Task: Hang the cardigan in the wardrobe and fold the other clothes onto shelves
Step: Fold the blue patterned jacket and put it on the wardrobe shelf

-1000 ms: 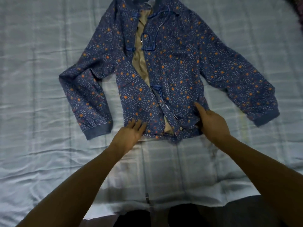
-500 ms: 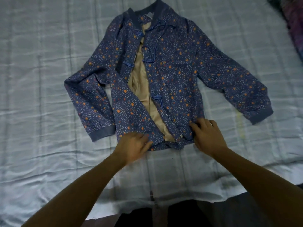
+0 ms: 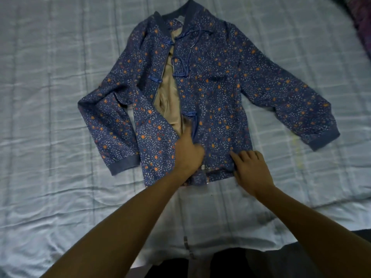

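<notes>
A navy cardigan (image 3: pixel 216 93) with orange and white flecks lies face up on the bed, sleeves spread to both sides. Its front is partly apart, showing tan lining (image 3: pixel 169 105). My left hand (image 3: pixel 188 153) lies at the front opening near the hem, fingers reaching onto the right panel's edge. My right hand (image 3: pixel 251 171) presses flat on the hem of the right panel, fingers spread. Whether the left hand pinches the fabric is blurred.
The bed is covered by a pale blue checked sheet (image 3: pixel 50 117). A dark patterned item (image 3: pixel 361 23) sits at the top right corner. The bed's near edge runs across the bottom, with dark floor below.
My left hand has slid right and up from the left panel's hem into the front opening. The right hand stays on the right hem. The view has shifted so the whole collar shows.
</notes>
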A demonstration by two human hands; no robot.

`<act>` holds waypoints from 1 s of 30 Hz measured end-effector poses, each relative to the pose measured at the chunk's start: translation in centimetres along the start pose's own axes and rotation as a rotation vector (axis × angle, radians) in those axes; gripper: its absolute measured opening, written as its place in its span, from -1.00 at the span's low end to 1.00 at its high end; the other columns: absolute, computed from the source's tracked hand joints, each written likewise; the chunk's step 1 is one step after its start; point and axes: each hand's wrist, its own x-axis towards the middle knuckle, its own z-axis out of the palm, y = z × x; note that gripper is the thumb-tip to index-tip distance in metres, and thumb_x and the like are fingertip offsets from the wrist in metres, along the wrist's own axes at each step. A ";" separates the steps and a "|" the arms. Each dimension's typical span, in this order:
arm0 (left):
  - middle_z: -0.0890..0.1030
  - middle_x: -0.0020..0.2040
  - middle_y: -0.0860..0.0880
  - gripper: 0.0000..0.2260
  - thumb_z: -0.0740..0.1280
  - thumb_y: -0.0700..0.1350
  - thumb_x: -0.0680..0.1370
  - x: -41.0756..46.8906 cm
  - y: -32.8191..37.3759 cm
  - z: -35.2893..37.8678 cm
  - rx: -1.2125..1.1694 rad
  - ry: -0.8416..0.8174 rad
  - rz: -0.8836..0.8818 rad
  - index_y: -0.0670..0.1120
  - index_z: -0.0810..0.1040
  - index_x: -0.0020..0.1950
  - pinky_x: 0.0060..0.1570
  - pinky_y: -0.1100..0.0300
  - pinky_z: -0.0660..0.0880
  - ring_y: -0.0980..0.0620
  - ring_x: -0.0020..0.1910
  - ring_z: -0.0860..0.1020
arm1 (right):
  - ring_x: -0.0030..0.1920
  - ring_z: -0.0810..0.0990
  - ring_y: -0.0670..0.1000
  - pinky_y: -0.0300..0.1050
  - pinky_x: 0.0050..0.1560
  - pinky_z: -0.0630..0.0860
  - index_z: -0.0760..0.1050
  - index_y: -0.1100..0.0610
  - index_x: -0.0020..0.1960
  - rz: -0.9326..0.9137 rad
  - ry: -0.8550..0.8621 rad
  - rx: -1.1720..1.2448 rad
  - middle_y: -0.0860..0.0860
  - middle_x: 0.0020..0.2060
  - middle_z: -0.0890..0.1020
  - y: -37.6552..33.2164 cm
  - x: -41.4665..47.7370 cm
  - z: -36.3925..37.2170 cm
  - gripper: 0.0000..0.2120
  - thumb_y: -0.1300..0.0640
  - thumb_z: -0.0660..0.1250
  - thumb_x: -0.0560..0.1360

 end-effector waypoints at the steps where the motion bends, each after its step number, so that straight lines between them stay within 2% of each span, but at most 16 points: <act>1: 0.56 -0.17 -0.11 -0.44 0.23 -0.37 0.42 -0.2 -0.8 -1.3 -0.010 0.046 -0.006 -0.07 0.33 0.40 -0.46 0.30 0.28 0.06 -0.38 0.44 | -0.22 0.54 0.23 0.05 -0.16 0.50 0.56 0.23 0.15 -0.009 0.007 0.020 0.18 -0.20 0.58 0.1 0.2 0.0 -0.51 0.20 0.49 0.23; 3: 0.57 -0.08 -0.12 -0.44 0.25 -0.37 0.43 -0.2 -2.8 -3.8 -0.004 0.145 -0.097 -0.08 0.31 0.41 -0.40 0.20 0.35 0.00 -0.33 0.48 | -0.30 0.55 0.23 0.01 -0.27 0.50 0.60 0.22 0.03 -0.058 0.033 0.064 0.17 -0.25 0.58 0.0 0.5 -0.4 -0.66 0.23 0.43 0.26; 5: 0.57 -0.03 -0.15 -0.44 0.27 -0.32 0.43 -0.4 -4.9 -5.4 0.073 0.150 -0.173 -0.10 0.25 0.41 -0.29 0.09 0.45 -0.15 -0.22 0.54 | -0.33 0.52 0.20 -0.01 -0.27 0.46 0.58 0.22 -0.13 -0.070 0.063 0.115 0.15 -0.29 0.54 -0.1 0.4 -0.8 -0.80 0.16 0.23 0.38; 8: 0.58 0.01 -0.23 -0.45 0.29 -0.23 0.43 -1.1 -6.8 -5.6 0.296 -0.020 -0.175 -0.10 0.21 0.39 -0.17 -0.02 0.50 -0.25 -0.10 0.56 | -0.34 0.48 0.17 -0.02 -0.25 0.42 0.50 0.19 -0.30 -0.066 0.001 0.192 0.13 -0.35 0.51 -0.1 -0.1 -1.4 -0.74 0.12 0.09 0.39; 11: 0.51 0.11 -0.25 -0.41 0.31 -0.17 0.43 -1.8 -7.5 -5.1 0.542 -0.003 -0.088 -0.13 0.20 0.43 -0.07 -0.07 0.47 -0.26 0.02 0.51 | -0.32 0.48 0.14 0.00 -0.13 0.44 0.52 0.10 -0.38 -0.093 -0.057 0.122 0.07 -0.39 0.55 -0.1 0.0 -2.0 -0.67 0.03 0.06 0.38; 13: 0.45 0.18 -0.24 -0.43 0.32 -0.12 0.45 -2.1 -7.7 -4.8 0.642 0.091 0.048 -0.16 0.25 0.43 0.07 -0.10 0.41 -0.26 0.10 0.45 | -0.26 0.53 0.14 0.03 -0.07 0.46 0.59 0.10 -0.18 -0.012 0.013 0.193 0.08 -0.27 0.59 -0.5 0.8 -2.5 -0.66 -0.03 0.08 0.42; 15: 0.41 0.26 -0.21 -0.50 0.29 -0.08 0.49 -1.3 -7.5 -5.0 0.677 0.174 0.198 -0.14 0.29 0.41 0.16 -0.10 0.36 -0.22 0.19 0.40 | -0.02 0.53 0.22 0.09 0.05 0.48 0.53 0.16 0.20 0.017 0.043 0.255 0.21 0.07 0.56 -1.7 2.0 -2.8 -0.53 -0.06 0.13 0.43; 16: 0.39 0.30 -0.20 -0.51 0.28 -0.07 0.50 -0.5 -7.3 -5.3 0.691 0.181 0.249 -0.12 0.29 0.41 0.20 -0.10 0.33 -0.21 0.24 0.38 | 0.17 0.46 0.26 0.16 0.17 0.43 0.39 0.18 0.37 -0.026 -0.038 0.247 0.28 0.28 0.44 -2.2 2.4 -2.6 -0.41 -0.10 0.12 0.43; 17: 0.35 0.35 -0.20 -0.50 0.27 -0.07 0.51 0.3 -7.0 -5.8 0.723 0.166 0.286 -0.10 0.27 0.43 0.24 -0.11 0.30 -0.21 0.30 0.34 | 0.37 0.29 0.28 0.20 0.32 0.30 0.20 0.15 0.49 -0.068 -0.132 0.217 0.28 0.45 0.21 -2.8 2.8 -2.0 -0.31 -0.16 0.07 0.44; 19: 0.20 0.47 -0.21 -0.41 0.29 -0.07 0.53 2.3 -6.2 -6.9 0.855 0.062 0.346 -0.06 0.14 0.51 0.35 -0.18 0.16 -0.22 0.44 0.17 | 0.52 -0.13 0.24 0.18 0.47 -0.07 -0.16 0.02 0.55 -0.079 -0.407 0.129 0.14 0.50 -0.24 -4.2 2.7 -0.5 -0.24 -0.29 -0.12 0.45; 20: 0.09 0.52 -0.20 -0.38 0.28 -0.08 0.55 3.3 -5.7 -7.4 0.936 -0.018 0.371 -0.05 0.06 0.53 0.40 -0.21 0.07 -0.22 0.49 0.05 | 0.52 -0.17 0.24 0.18 0.49 -0.10 -0.19 -0.01 0.55 -0.063 -0.460 0.102 0.12 0.48 -0.28 -4.8 2.6 -0.1 -0.24 -0.31 -0.19 0.43; 22: -0.02 0.55 -0.17 -0.40 0.22 -0.07 0.59 5.6 -5.1 -8.3 1.057 -0.114 0.406 -0.06 -0.03 0.55 0.45 -0.21 -0.07 -0.18 0.52 -0.09 | 0.51 0.03 0.26 0.17 0.44 0.18 0.04 0.02 0.54 0.001 -0.396 0.118 0.16 0.53 0.00 -5.6 3.0 -0.4 -0.29 -0.26 -0.18 0.46; 24: 0.09 0.53 -0.18 -0.46 0.16 -0.09 0.60 7.9 -3.7 -8.9 1.107 -0.108 0.437 -0.12 0.04 0.53 0.44 -0.21 -0.07 -0.17 0.52 -0.01 | 0.36 0.36 0.19 0.04 0.18 0.46 0.33 0.03 0.40 0.043 -0.330 0.115 0.13 0.41 0.36 -5.9 4.1 -1.7 -0.49 -0.16 -0.05 0.56; 25: 0.20 0.48 -0.20 -0.51 0.16 -0.12 0.59 9.3 -2.7 -9.0 1.113 -0.081 0.453 -0.15 0.12 0.50 0.42 -0.21 -0.04 -0.18 0.49 0.08 | 0.21 0.49 0.14 -0.02 0.05 0.51 0.41 0.03 0.31 0.039 -0.276 0.137 0.09 0.28 0.48 -5.8 4.9 -2.1 -0.59 -0.11 0.00 0.59; 28: 0.47 0.26 -0.21 -0.62 0.14 -0.20 0.58 13.3 0.3 -8.4 1.131 -0.019 0.444 -0.20 0.28 0.40 0.30 -0.14 0.21 -0.20 0.25 0.38 | -0.16 0.60 0.08 -0.10 -0.22 0.52 0.51 0.07 0.22 0.035 -0.064 0.229 0.04 0.07 0.60 -6.0 7.2 -3.3 -0.68 0.00 0.12 0.57; 30: 0.49 0.20 -0.22 -0.66 0.15 -0.20 0.59 16.0 1.1 -7.8 1.073 0.005 0.355 -0.20 0.29 0.37 0.12 -0.07 0.38 -0.20 0.15 0.44 | -0.15 0.61 0.12 -0.04 -0.20 0.58 0.55 0.14 0.21 0.026 0.060 0.304 0.10 0.10 0.60 -6.2 8.7 -3.2 -0.67 0.07 0.21 0.51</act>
